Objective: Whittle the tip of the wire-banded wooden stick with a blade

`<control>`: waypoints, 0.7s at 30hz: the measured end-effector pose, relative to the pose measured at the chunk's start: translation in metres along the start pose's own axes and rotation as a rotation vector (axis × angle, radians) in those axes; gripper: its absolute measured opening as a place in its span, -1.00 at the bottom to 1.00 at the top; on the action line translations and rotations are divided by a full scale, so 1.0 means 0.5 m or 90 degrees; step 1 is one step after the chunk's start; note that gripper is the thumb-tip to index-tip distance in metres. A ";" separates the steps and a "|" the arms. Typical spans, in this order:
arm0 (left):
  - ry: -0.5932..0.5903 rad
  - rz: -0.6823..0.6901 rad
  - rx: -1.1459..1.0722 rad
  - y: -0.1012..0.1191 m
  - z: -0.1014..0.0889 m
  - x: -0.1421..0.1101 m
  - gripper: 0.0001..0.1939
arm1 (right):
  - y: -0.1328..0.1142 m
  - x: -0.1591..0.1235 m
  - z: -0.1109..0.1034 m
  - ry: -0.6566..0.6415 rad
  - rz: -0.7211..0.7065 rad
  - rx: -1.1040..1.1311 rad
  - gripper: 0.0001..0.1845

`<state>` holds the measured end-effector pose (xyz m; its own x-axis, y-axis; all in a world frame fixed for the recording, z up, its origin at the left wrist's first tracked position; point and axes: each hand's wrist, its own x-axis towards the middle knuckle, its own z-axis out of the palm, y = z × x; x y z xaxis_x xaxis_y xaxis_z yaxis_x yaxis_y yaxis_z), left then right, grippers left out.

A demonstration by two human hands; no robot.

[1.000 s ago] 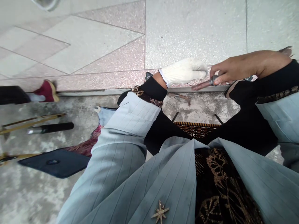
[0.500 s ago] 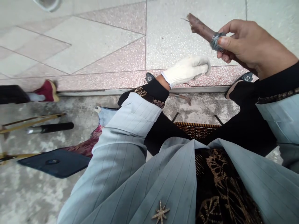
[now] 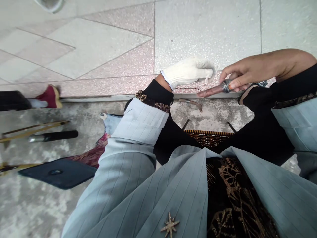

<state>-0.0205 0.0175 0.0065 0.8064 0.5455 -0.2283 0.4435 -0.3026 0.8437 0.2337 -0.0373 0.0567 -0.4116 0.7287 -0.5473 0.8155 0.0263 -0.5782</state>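
Observation:
My right hand (image 3: 250, 73) grips a short brown stick (image 3: 210, 92) at the end where grey metal wire (image 3: 225, 86) is wound around it. The bare end of the stick points left and slightly down. To its left is my left hand (image 3: 189, 71) in a white knitted glove, fingers curled and pressed together; whatever they may hold is hidden. Under the glove runs a thin dark line (image 3: 187, 88), perhaps wire, toward the stick. The two hands are close but apart, above the pink edge of the tiled floor.
Below the step edge (image 3: 111, 98), a small brown tool or stick piece (image 3: 192, 103) lies on concrete. A wicker seat (image 3: 209, 138) shows between my knees. At left are a dark blue folding stool (image 3: 59, 173), a black cylinder (image 3: 54, 136) and another person's red shoe (image 3: 50, 96).
My right hand has come down with the stick, which now lies flatter and nearer the left hand. The gloved left hand has shifted slightly left.

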 end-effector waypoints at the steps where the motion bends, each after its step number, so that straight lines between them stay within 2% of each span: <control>1: 0.009 0.001 -0.045 -0.001 0.001 0.001 -0.81 | -0.005 -0.008 -0.002 0.010 -0.019 0.037 -0.74; 3: 0.023 0.022 -0.108 -0.002 0.009 0.006 -0.80 | -0.017 -0.019 -0.002 0.098 -0.036 0.135 -0.76; 5: 0.034 0.045 -0.123 0.000 0.020 0.012 -0.74 | -0.027 -0.024 0.001 0.250 -0.030 0.254 -0.80; 7: 0.030 0.045 -0.108 0.002 0.031 0.017 -0.71 | -0.033 -0.021 0.006 0.333 -0.012 0.328 -0.83; 10: -0.005 0.048 -0.012 0.004 0.042 0.022 -0.76 | -0.032 -0.012 0.009 0.382 0.029 0.308 -0.83; 14: -0.010 0.055 0.109 0.011 0.049 0.023 -0.81 | -0.011 0.003 0.001 0.431 0.081 0.209 -0.62; 16: -0.009 0.054 0.130 0.017 0.047 0.019 -0.79 | 0.005 0.014 -0.004 0.422 0.131 0.127 -0.53; 18: -0.009 0.058 0.116 0.023 0.041 0.011 -0.76 | 0.023 0.028 -0.008 0.362 0.166 0.019 -0.49; 21: -0.022 0.055 0.059 0.027 0.028 0.001 -0.73 | 0.042 0.044 -0.011 0.152 0.159 -0.125 -0.63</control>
<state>-0.0089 0.0028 0.0110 0.8555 0.4876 -0.1742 0.4042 -0.4187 0.8132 0.2439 -0.0169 0.0361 -0.1034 0.8673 -0.4869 0.9504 -0.0581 -0.3055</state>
